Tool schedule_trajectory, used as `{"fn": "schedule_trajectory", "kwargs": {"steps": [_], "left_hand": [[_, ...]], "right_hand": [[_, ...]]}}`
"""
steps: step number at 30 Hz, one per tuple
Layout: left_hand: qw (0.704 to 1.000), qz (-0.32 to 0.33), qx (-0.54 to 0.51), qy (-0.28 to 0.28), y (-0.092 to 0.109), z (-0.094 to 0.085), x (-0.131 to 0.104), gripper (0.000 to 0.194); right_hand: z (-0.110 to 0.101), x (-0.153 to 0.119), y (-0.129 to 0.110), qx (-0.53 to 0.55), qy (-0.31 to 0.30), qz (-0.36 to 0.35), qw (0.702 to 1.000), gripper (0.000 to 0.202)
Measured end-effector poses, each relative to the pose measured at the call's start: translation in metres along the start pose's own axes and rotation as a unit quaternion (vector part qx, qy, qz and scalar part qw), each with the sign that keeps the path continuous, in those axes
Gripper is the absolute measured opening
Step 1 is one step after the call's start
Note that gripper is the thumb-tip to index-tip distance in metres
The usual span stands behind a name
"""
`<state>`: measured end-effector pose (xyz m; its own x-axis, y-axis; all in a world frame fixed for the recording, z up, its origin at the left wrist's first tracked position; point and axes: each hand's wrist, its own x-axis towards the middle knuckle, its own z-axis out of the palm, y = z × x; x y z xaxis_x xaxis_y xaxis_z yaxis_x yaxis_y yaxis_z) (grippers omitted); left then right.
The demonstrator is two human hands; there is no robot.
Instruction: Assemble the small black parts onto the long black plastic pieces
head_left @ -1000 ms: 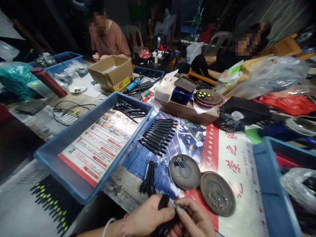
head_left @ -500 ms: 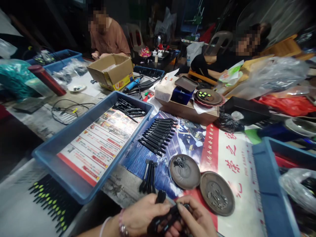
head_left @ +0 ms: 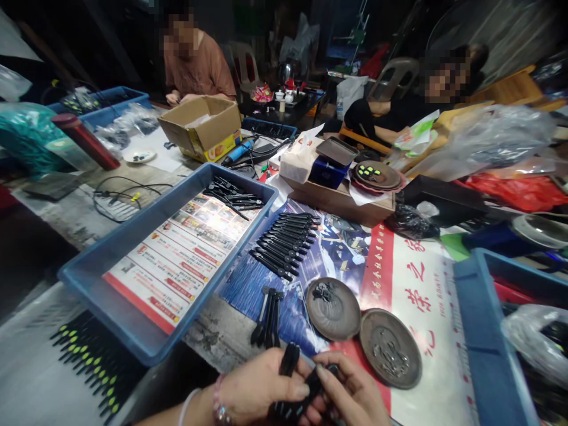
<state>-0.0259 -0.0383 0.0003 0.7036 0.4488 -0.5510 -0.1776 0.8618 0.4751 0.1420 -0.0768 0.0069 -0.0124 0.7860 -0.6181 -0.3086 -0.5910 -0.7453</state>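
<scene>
at the bottom of the frame, the left hand (head_left: 260,393) and right hand (head_left: 350,393) both hold a black plastic piece (head_left: 296,384), seemingly fitting parts together; next needs a careful push.

Blue tray (head_left: 110,269) lined with printed paper, two dark round dishes (head_left: 332,307), cardboard box (head_left: 202,127)

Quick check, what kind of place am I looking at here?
Likely a small hand-assembly workshop: rows of black plastic parts laid out, blue sorting trays, dishes of small fittings, and other people working at the shared table.
</scene>
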Motion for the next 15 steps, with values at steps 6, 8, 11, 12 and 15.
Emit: {"fn": "schedule_trajectory", "kwargs": {"steps": [6,8,11,12,15], "left_hand": [[0.998,0.013,0.057,0.013,-0.005,-0.006,-0.002,0.032],[0.996,0.022,0.080,0.019,-0.004,-0.006,-0.005,0.028],[0.992,0.042,0.120,0.018,0.000,-0.003,-0.010,0.023],[0.990,0.048,0.130,0.021,0.002,-0.002,-0.013,0.022],[0.989,0.055,0.137,0.030,0.006,-0.001,-0.019,0.026]], "right_hand": [[0.003,0.000,0.005,0.023,-0.034,0.029,0.999,0.048],[0.006,0.000,0.005,0.028,-0.049,0.027,0.998,0.045],[0.010,0.000,0.003,0.007,-0.077,0.001,0.997,0.043],[0.010,0.001,0.001,-0.009,-0.085,-0.008,0.996,0.043],[0.009,0.003,-0.001,-0.073,-0.102,-0.029,0.992,0.048]]}}
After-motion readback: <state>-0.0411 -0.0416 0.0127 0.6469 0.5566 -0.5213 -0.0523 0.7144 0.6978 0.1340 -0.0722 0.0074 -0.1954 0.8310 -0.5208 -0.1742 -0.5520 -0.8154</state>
